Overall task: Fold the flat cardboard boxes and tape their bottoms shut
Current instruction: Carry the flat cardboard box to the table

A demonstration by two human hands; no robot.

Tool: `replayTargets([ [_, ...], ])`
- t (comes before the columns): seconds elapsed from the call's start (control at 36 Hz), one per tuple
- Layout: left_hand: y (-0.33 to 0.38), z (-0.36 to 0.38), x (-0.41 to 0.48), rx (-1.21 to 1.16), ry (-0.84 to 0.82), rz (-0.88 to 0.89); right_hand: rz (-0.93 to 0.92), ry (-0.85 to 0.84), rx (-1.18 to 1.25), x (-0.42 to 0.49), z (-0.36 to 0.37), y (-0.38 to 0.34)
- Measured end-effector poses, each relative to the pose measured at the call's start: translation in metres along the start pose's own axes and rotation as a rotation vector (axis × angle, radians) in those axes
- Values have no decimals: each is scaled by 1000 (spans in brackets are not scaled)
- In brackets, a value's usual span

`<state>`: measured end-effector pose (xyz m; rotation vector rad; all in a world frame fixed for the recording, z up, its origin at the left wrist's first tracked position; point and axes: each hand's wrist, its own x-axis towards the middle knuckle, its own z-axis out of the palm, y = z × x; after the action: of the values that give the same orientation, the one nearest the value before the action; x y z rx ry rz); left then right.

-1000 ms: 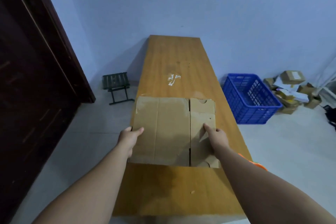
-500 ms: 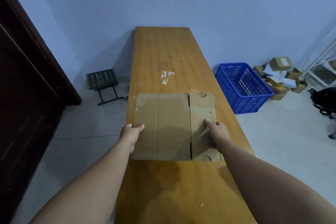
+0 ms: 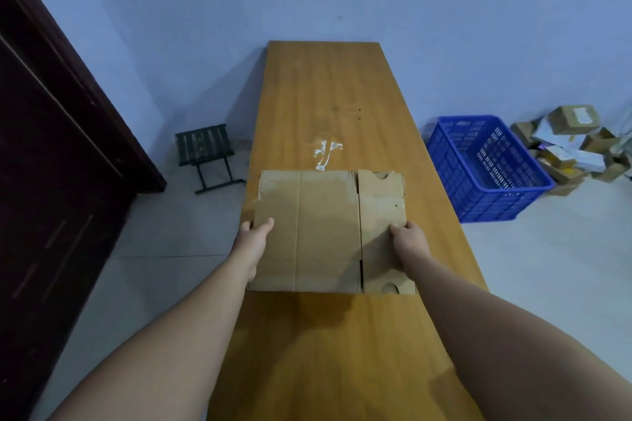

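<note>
A flattened brown cardboard box [image 3: 325, 229] lies on the long wooden table [image 3: 328, 96], its left edge hanging slightly past the table's side. My left hand [image 3: 254, 237] grips the box's left edge, thumb on top. My right hand [image 3: 408, 241] holds the right edge, thumb on the top face and fingers wrapped round the side. The box's flaps with round cut-outs are on its right side. No tape roll is in view.
White tape scraps [image 3: 325, 152] stick to the table beyond the box. A blue plastic crate [image 3: 485, 164] stands on the floor right of the table, with a heap of small cartons [image 3: 574, 143] behind it. A small dark folding stool [image 3: 205, 154] and a dark door [image 3: 51, 147] are on the left.
My right hand slid from the top face of the box out to its right edge. The left hand kept its hold. The camera tilted a little.
</note>
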<state>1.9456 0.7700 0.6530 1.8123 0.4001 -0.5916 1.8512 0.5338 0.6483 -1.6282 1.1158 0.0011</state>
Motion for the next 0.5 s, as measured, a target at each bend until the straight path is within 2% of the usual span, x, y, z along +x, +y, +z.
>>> replayTargets([
  [0.17,16,17,46,14,81,16,36,-20,32,47,14,-17],
  [0.5,52,41,140,83,-10,-60,-6,-26,43,133,45,-40],
])
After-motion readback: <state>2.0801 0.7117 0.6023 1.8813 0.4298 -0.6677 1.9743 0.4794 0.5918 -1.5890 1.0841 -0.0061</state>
